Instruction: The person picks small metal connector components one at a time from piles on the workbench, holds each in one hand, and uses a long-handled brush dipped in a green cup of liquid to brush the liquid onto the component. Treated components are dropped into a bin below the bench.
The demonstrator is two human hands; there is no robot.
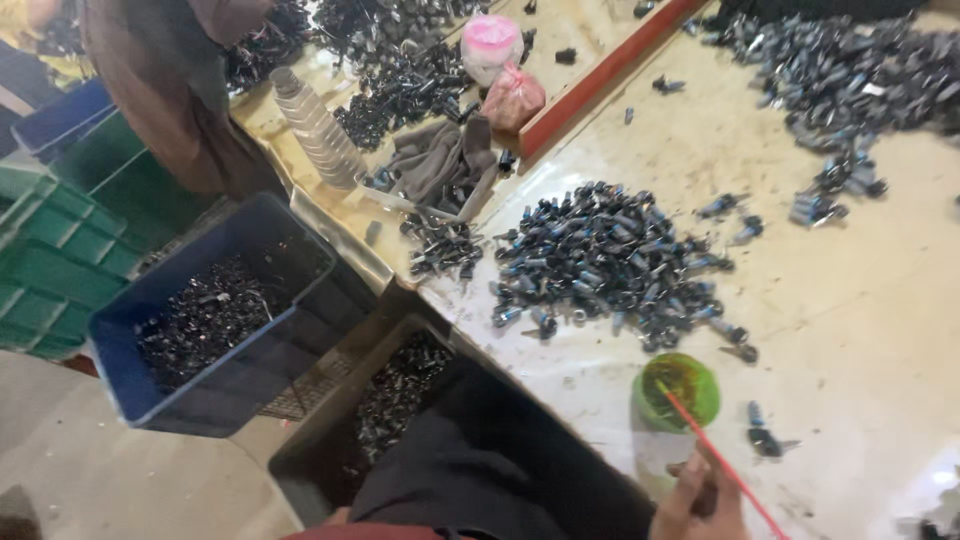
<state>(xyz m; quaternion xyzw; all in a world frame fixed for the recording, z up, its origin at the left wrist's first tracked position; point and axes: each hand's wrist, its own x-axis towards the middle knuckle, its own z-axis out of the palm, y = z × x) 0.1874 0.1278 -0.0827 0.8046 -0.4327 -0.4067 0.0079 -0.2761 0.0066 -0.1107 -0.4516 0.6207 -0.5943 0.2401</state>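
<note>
My right hand (697, 505) sits at the bottom edge of the view, closed around a thin red stick (722, 463). The stick's tip rests in a small green cup (678, 388) on the pale tabletop (850, 320). A heap of small black and blue parts (610, 260) lies just beyond the cup. Two loose parts (762, 436) lie right of the cup. My left hand does not show. A dark cloth-covered shape (480, 470), perhaps my lap, fills the bottom centre.
A blue crate (120, 370) and a dark bin (320, 440) hold black parts left of the table. Green crates (50, 250) stand far left. Another person in brown (160, 90) stands top left. Stacked cups (320, 130), grey cloth (440, 160), pink bag (515, 95), red bar (600, 75), second parts heap (850, 70).
</note>
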